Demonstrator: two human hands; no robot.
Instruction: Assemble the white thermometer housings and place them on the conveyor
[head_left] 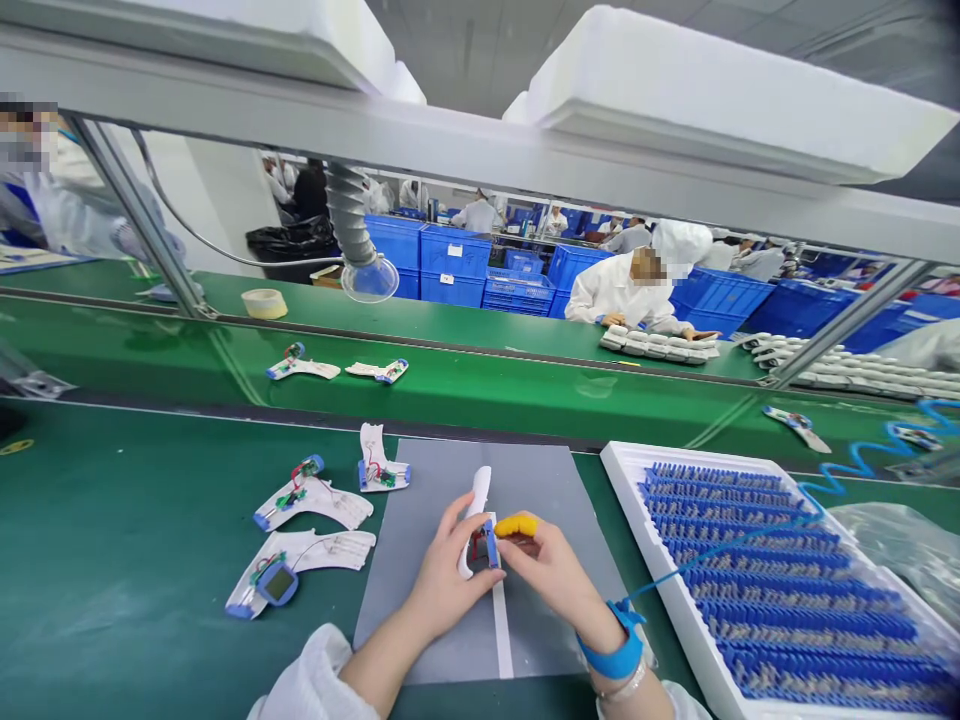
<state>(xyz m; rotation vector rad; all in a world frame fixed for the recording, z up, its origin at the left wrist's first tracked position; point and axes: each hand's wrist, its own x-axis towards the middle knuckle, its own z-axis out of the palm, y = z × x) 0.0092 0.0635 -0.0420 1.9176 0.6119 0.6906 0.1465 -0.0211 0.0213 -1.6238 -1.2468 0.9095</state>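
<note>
Over the grey mat (540, 480), my left hand (439, 570) grips a white curved plastic device shell (481, 490), held roughly upright. A blue plastic piece (492, 543) sits at the shell's right side, with a bit of red wire beside it. My right hand (551, 570) pinches at this blue piece; a yellow finger cot covers one finger, and a blue wrist strap (615, 645) circles the wrist. Left of my hands lie similar open shells with wires and green boards: one shell (379, 465) on the mat's edge, another shell (315, 500), and one shell (315, 555) with a small screen.
A white foam tray (626, 480) full of blue parts stands at right, crossed by the coiled blue cord (855, 465). Beyond, a green conveyor (480, 385) carries more shells. A fume duct (352, 215) hangs above tape (264, 304). A co-worker (622, 285) handles white parts opposite.
</note>
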